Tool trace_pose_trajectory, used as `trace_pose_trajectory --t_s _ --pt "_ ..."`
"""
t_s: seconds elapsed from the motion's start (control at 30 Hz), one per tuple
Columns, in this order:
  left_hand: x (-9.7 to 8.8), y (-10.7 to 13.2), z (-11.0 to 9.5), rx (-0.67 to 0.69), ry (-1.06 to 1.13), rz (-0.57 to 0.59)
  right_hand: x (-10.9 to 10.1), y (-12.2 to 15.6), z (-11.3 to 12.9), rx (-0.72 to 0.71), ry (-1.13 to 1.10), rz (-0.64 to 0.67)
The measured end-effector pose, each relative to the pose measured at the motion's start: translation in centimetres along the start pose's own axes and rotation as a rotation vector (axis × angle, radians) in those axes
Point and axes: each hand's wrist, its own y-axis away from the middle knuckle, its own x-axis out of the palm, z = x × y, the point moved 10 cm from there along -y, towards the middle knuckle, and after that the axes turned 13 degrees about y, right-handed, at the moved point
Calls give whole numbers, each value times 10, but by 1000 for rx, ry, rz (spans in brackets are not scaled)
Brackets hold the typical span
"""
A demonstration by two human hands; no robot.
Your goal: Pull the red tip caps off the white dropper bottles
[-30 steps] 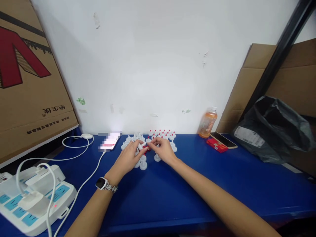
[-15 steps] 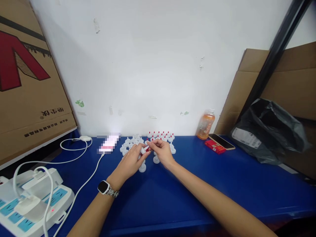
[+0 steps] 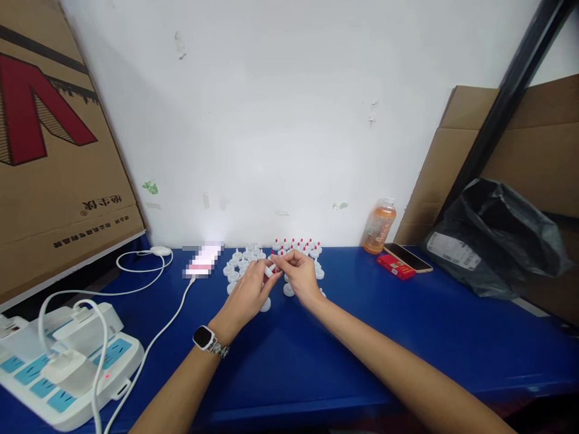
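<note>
My left hand (image 3: 246,290), wearing a watch (image 3: 204,337), is closed around a small white nozzle cap (image 3: 269,270) held just above the table. My right hand (image 3: 299,277) meets it from the other side, thumb and fingertips pinched together. A bit of red shows between the hands; what the right fingertips grip is too small to make out. Plain white nozzle caps (image 3: 233,276) cluster beyond and beside my left hand. Behind my right hand stand several white caps with red tips (image 3: 301,243). Single caps (image 3: 288,290) lie close under the hands, partly hidden.
A blue table (image 3: 362,349) runs up to a white wall. On the left are a power strip (image 3: 67,416), white cables and a blurred lit device (image 3: 203,260). To the right stand an orange drink bottle (image 3: 380,228), a red packet (image 3: 395,267), a phone (image 3: 409,258) and a grey plastic bag (image 3: 497,241).
The view has shifted slightly, so everything sits a little farther right. Both hands stay together at the white cap, with the left hand turned slightly.
</note>
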Motion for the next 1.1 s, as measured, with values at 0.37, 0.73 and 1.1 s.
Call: trace_pose_trajectory --t_s 0.37,0.73,1.1 --pt "-4 2 -1 44 65 -63 4 4 14 -159 100 -42" --pt "0 -1 -2 12 86 -35 3 13 32 -246 225 -38" --pt "-4 1 -1 1 30 -68 9 5 14 -141 161 78"
